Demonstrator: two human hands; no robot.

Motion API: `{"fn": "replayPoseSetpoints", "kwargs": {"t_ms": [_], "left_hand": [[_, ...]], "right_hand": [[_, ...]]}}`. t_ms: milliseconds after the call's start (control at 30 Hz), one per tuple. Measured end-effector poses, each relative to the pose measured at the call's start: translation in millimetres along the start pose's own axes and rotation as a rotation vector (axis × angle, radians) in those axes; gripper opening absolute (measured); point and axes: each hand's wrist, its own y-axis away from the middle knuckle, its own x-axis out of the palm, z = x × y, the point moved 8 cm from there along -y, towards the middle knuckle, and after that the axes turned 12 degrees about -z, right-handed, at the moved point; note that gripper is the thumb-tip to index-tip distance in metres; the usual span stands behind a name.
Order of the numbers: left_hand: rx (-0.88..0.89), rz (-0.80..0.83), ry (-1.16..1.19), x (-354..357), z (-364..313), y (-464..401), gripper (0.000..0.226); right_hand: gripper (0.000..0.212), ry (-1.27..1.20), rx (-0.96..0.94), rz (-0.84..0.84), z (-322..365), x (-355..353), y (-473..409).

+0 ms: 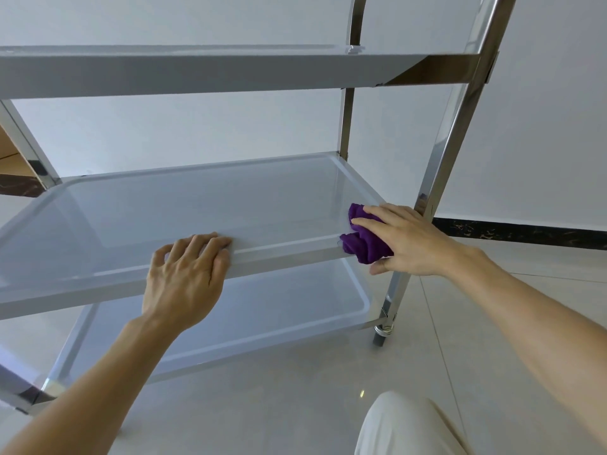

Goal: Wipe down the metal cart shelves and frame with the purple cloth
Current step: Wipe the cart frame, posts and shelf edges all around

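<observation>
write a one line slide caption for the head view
Right hand wipes the near right corner of the cart's middle shelf with a purple cloth while the left hand grips its front edge.

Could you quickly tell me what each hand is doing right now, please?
Left hand: holds nothing, fingers curled over the front rim of the middle shelf.
Right hand: grips the purple cloth at that shelf's right front corner.
</observation>
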Motion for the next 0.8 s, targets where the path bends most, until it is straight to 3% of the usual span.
{"fn": "replayPoseSetpoints", "kwargs": {"t_ms": [133, 233, 333, 500, 633, 800], "left_hand": [[-0.009, 0.005, 0.001, 2, -2, 0, 0.048], [-0.005, -0.005, -0.005, 3, -3, 0, 0.048], [-0.005, -0.006, -0.001, 3, -4, -1, 0.049], [0.009, -0.008, -0.006, 0, -3, 0, 0.049], [0.001, -0.005, 0.0, -1, -2, 1, 0.047], [-0.013, 0.007, 0.009, 3, -3, -1, 0.05]], "right_hand": [[0.098, -0.035, 0.09, 0.129, -3, 7, -2], [0.08, 0.123, 0.058, -0.105, 30, -4, -4], [0.067, 0.118, 0.007, -0.287, 95, -4, -15], [0.071, 0.043, -0.067, -0.325, 162, 9, -38], [0.073, -0.026, -0.109, -0.377, 120, -2, -20], [0.073, 0.083, 0.06, -0.275, 20, -5, 9]]}}
